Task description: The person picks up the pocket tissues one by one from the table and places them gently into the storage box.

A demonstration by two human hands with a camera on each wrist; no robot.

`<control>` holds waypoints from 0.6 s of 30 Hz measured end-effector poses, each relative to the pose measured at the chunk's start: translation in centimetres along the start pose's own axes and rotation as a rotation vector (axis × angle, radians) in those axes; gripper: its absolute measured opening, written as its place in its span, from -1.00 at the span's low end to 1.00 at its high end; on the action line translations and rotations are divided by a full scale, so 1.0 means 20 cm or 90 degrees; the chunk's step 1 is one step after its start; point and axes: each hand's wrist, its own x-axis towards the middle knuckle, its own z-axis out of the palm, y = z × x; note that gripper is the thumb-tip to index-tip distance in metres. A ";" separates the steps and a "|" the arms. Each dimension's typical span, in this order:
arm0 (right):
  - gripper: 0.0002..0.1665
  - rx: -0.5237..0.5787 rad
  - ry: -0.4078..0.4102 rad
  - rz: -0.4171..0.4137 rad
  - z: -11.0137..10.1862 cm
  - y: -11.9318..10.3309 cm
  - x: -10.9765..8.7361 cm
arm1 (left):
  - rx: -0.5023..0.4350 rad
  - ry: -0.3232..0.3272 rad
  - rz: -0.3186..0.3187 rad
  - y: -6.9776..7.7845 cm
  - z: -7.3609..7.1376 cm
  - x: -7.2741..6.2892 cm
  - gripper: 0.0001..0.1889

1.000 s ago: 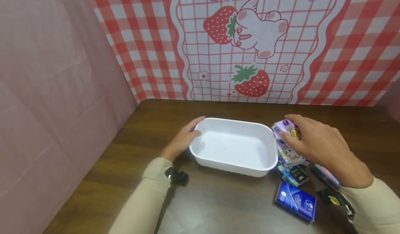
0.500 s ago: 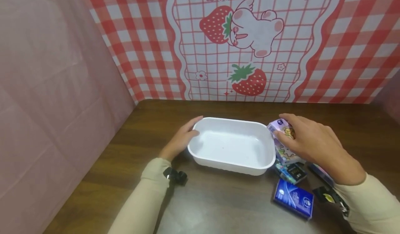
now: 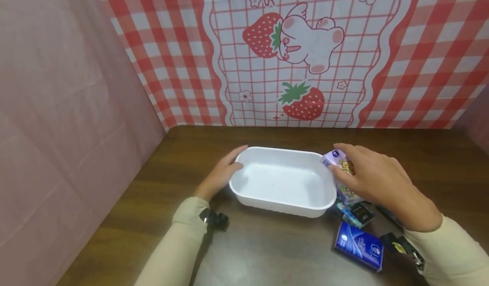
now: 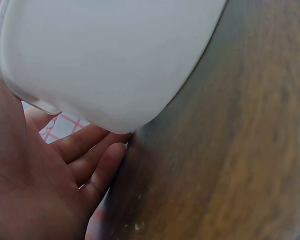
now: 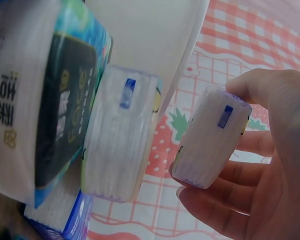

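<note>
In the head view, my left hand (image 3: 221, 171) grips the left end of a white plastic basin (image 3: 282, 201), thumb over the rim and fingers along the outer wall. The left wrist view shows those fingers (image 4: 85, 150) against the basin's side. My right hand (image 3: 376, 180) holds a small lilac tissue pack (image 5: 212, 137) between thumb and fingers. In the head view this pack overlaps the basin's right rim. Just below it lies a second, similar tissue pack (image 5: 121, 135), partly hidden by the hand.
Beside the basin's right end lie a black-and-teal tissue pack (image 3: 355, 214) and a blue tissue pack (image 3: 360, 245). A black item with a yellow print (image 3: 399, 246) is partly covered by the right sleeve. A red-and-white checked cloth (image 3: 183, 65) hangs behind the wooden table (image 3: 160, 235).
My right hand has moved a little left with the lilac tissue pack, which now overlaps the basin's rim. My left hand keeps its grip on the basin. The head view has shifted slightly.
</note>
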 end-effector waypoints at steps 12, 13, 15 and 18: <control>-0.15 0.000 0.004 -0.012 0.00 -0.03 0.00 | -0.001 0.000 0.004 0.00 0.00 0.00 -0.45; -0.16 0.001 0.007 -0.011 0.00 -0.03 0.00 | -0.003 0.000 0.004 0.00 0.00 0.00 -0.45; -0.19 0.000 0.016 -0.010 0.01 -0.04 -0.01 | -0.003 0.000 0.001 0.00 0.00 0.00 -0.46; -0.20 0.001 0.030 -0.014 0.01 -0.05 -0.01 | -0.003 -0.002 -0.002 0.00 0.00 0.00 -0.46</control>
